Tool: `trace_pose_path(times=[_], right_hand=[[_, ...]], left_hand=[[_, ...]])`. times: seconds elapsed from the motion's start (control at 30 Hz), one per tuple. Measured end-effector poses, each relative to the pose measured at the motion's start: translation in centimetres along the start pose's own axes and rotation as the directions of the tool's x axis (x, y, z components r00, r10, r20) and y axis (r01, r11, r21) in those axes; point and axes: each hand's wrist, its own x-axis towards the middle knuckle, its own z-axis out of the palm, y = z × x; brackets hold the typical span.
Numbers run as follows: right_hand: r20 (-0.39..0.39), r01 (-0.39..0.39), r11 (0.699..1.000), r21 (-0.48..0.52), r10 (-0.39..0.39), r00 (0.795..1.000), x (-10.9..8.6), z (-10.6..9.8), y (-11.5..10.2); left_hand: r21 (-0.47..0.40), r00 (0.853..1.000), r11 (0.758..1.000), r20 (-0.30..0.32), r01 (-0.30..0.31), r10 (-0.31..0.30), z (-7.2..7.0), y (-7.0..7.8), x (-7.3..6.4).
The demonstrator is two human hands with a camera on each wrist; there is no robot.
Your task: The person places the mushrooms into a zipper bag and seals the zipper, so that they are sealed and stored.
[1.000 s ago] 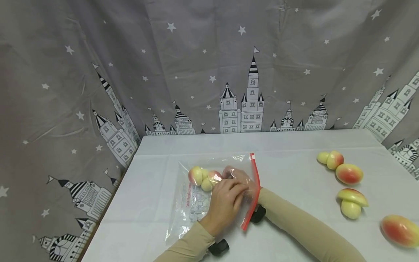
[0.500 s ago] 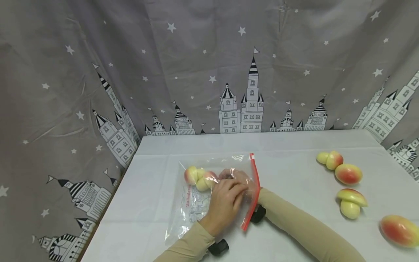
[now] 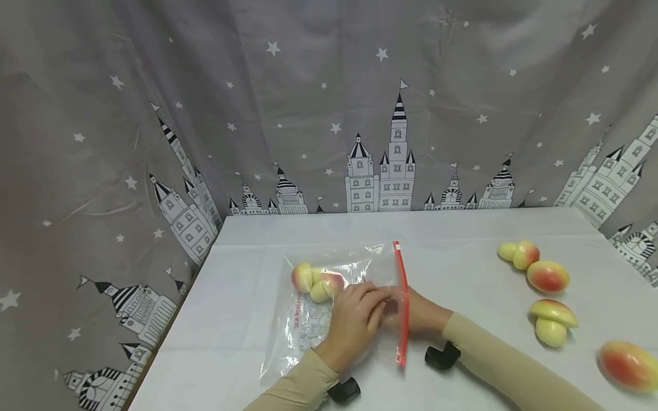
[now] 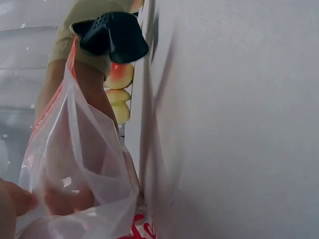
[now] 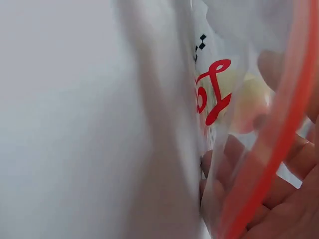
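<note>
A transparent bag (image 3: 370,264) lies on the white counter (image 3: 231,302), with yellow-red pieces (image 3: 302,278) inside it. Through the film, red cursive letters (image 5: 217,94) are visible, but I cannot read them surely. The left hand (image 3: 354,319) pinches the bag; the right hand (image 3: 418,311) reaches into the red-edged mouth, its fingers apart.

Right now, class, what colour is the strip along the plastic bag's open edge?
The strip is red, and the head view shows it best.
</note>
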Motion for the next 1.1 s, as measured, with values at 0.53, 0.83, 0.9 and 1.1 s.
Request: trace_pose_path(times=[0.53, 0.83, 0.9, 1.1], right_hand=[[0.041, 0.034, 0.996, -0.079, -0.031, 0.999, -3.2, -0.9, -0.8], [0.059, 0.065, 0.993, -0.1, -0.059, 0.996, -3.5, -1.2, -0.4], [0.063, 0.085, 0.99, -0.115, -0.078, 0.995, -3.5, -1.2, -0.4], [0.081, 0.068, 0.989, -0.132, -0.057, 0.995, -3.5, -1.3, -0.5]], left_hand=[[0.038, 0.999, 0.999, -0.002, -0.038, 0.038, 0.9, -0.2, -0.5], [0.016, 0.998, 1.0, 0.052, -0.022, 0.021, 0.9, 0.2, -0.5], [0.014, 0.998, 1.0, 0.058, -0.016, 0.015, 1.0, 0.2, -0.6], [-0.013, 0.998, 1.0, 0.069, 0.006, -0.005, 1.0, 0.3, -0.6]])
